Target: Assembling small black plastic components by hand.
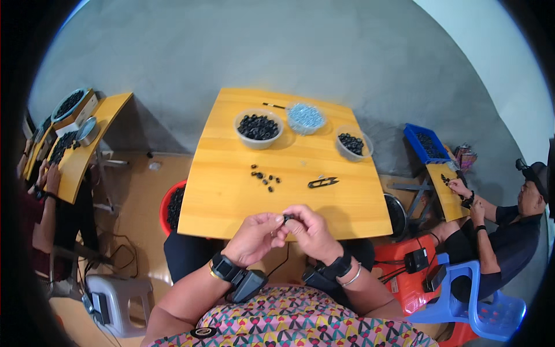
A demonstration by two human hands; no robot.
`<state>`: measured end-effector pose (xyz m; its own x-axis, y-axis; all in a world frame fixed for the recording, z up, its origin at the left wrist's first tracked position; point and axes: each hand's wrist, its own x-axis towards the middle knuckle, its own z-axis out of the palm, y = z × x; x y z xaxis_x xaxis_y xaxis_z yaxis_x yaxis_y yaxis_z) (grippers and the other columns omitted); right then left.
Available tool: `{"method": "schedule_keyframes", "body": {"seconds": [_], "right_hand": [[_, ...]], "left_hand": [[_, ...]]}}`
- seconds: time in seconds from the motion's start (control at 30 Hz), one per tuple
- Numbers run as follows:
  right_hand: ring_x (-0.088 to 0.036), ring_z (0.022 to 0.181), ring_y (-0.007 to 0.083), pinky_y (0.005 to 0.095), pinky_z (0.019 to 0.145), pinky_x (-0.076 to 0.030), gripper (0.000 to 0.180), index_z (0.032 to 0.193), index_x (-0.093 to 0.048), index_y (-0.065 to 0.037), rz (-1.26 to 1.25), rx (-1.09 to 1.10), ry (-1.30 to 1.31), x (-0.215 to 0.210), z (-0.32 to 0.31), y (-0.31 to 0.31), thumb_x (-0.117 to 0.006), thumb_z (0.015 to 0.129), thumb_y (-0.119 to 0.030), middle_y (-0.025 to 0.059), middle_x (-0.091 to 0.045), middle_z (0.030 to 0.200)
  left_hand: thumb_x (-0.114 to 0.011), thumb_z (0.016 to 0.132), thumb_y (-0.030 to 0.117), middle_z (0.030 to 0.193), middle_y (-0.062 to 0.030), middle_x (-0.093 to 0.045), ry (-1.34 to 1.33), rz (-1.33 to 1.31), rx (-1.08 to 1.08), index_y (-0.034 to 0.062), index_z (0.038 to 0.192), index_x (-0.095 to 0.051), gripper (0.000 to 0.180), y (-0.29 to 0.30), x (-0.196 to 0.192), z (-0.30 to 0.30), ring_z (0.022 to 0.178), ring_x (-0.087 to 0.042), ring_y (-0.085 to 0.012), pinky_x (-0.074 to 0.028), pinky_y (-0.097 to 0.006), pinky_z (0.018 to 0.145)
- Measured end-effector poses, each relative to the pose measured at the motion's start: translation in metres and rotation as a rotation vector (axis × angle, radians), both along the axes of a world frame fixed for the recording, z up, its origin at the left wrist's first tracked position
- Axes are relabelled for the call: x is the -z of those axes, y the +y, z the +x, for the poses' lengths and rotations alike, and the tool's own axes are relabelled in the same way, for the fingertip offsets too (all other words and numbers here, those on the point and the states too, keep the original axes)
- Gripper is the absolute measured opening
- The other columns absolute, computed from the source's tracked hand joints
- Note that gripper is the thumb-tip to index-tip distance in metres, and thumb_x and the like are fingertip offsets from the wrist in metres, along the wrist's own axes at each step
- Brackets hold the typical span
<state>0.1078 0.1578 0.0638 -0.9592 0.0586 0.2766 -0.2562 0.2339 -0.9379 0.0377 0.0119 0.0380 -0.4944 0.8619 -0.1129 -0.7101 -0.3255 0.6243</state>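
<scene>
Both hands meet over the near edge of the wooden table [231, 191]. My left hand [257, 236] and my right hand [312, 231] pinch a small black part [287, 218] between their fingertips; the fingers cover most of it. Just beyond them lie several loose black ring-like pieces [270, 188]. To their right rests a pair of black thread snips [322, 183]. Farther back stand a tub of larger black rings [258, 128], a tub of small light-blue pieces [306, 117] and a smaller tub of black parts [351, 144].
A black pen-like stick [274, 106] lies at the table's back. A red basin [172, 208] of black parts is by the left edge, a metal-rimmed bucket [396, 215] by the right. People work at side tables left and right. A blue plastic chair [462, 301] stands at right.
</scene>
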Motion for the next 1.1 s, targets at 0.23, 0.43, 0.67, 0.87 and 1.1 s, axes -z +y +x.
{"method": "schedule_keyframes", "body": {"seconds": [0.23, 0.43, 0.67, 0.87, 1.1], "right_hand": [[-0.058, 0.068, 0.0141, 0.0271, 0.061, -0.045, 0.014, 0.091, -0.054, 0.000, 0.258, 0.296, -0.028, 0.018, -0.020, 0.055, -0.055, 0.081, -0.010, 0.0070, -0.059, 0.072], [-0.055, 0.079, 0.0295, 0.0362, 0.071, -0.044, 0.033, 0.107, -0.048, 0.001, 1.296, 0.788, 0.189, -0.044, -0.076, 0.178, -0.055, 0.081, -0.017, 0.0157, -0.056, 0.083], [-0.057, 0.072, 0.0289, 0.0353, 0.064, -0.045, 0.019, 0.094, -0.053, 0.001, 0.772, 0.230, -0.035, -0.021, -0.117, 0.105, -0.054, 0.081, -0.012, 0.0157, -0.059, 0.078], [-0.057, 0.071, 0.0344, 0.0369, 0.063, -0.046, 0.010, 0.086, -0.056, -0.002, 0.789, -0.071, -0.037, 0.010, -0.163, 0.055, -0.052, 0.080, -0.009, 0.0186, -0.058, 0.075], [-0.055, 0.082, 0.0337, 0.0371, 0.070, -0.045, 0.019, 0.096, -0.055, -0.004, 0.958, -0.298, 0.063, 0.026, -0.199, 0.037, -0.054, 0.076, -0.003, 0.0167, -0.058, 0.086]], "left_hand": [[-0.049, 0.088, 0.022, 0.081, -0.0071, -0.059, -0.150, -0.071, 0.068, 0.0012, 0.097, -0.055, 0.024, 0.010, 0.019, -0.015, 0.069, -0.057, -0.0131, -0.050, -0.025, 0.062], [-0.049, 0.088, 0.020, 0.082, -0.0076, -0.059, -0.140, -0.102, 0.031, 0.0008, 0.097, -0.055, 0.021, 0.022, 0.031, -0.028, 0.070, -0.057, -0.0133, -0.050, -0.025, 0.064], [-0.052, 0.087, 0.016, 0.081, -0.0060, -0.058, -0.119, -0.023, -0.059, 0.0002, 0.092, -0.056, 0.017, 0.042, 0.050, -0.036, 0.070, -0.057, -0.0123, -0.050, -0.026, 0.066], [-0.051, 0.088, 0.017, 0.081, -0.0075, -0.058, -0.061, -0.041, -0.049, -0.0007, 0.090, -0.055, 0.019, 0.037, 0.055, -0.036, 0.071, -0.057, -0.0140, -0.050, -0.027, 0.069], [-0.050, 0.088, 0.017, 0.080, -0.0073, -0.059, -0.024, -0.033, -0.003, -0.0015, 0.090, -0.055, 0.019, 0.032, 0.058, -0.035, 0.068, -0.058, -0.0136, -0.050, -0.025, 0.066]]}}
